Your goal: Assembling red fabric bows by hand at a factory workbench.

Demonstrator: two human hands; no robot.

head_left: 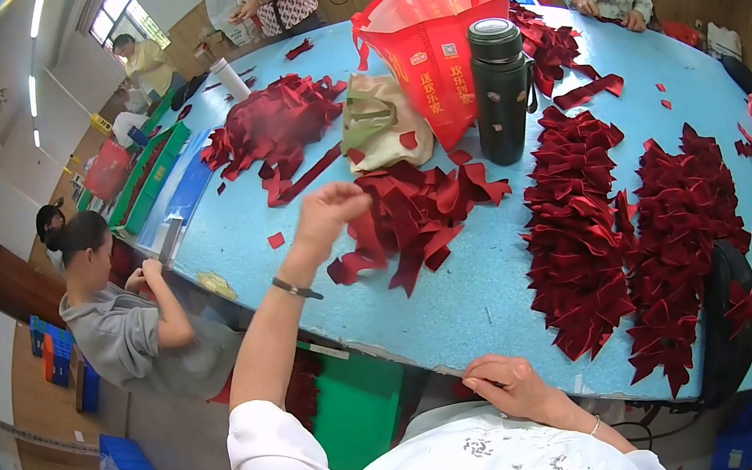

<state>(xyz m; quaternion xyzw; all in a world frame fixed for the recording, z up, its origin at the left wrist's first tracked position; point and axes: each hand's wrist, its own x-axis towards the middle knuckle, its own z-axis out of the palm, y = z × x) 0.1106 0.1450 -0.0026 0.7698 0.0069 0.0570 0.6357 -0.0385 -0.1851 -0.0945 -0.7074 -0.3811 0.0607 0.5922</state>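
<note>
My left hand (pixel 332 212) is raised over the table at the near edge of a loose pile of dark red ribbon pieces (pixel 412 215). Its fingers are curled together, and anything in them is hidden. My right hand (pixel 513 387) rests at the table's front edge, close to my body. The fingers there are bent and pressed together, their tips turned away; what they hold, if anything, cannot be made out. Right of the pile, stacked dark red ribbon bows (pixel 578 235) form a long row, with a second row of bows (pixel 680 240) beside it.
A dark green thermos (pixel 500 92), a red bag (pixel 426 45) and a beige cloth bag (pixel 384 118) stand behind the pile. More red ribbon pieces (pixel 279 124) lie at back left. A black bag (pixel 729 320) hangs at the right edge. Co-workers sit and stand around the blue table (pixel 359 319).
</note>
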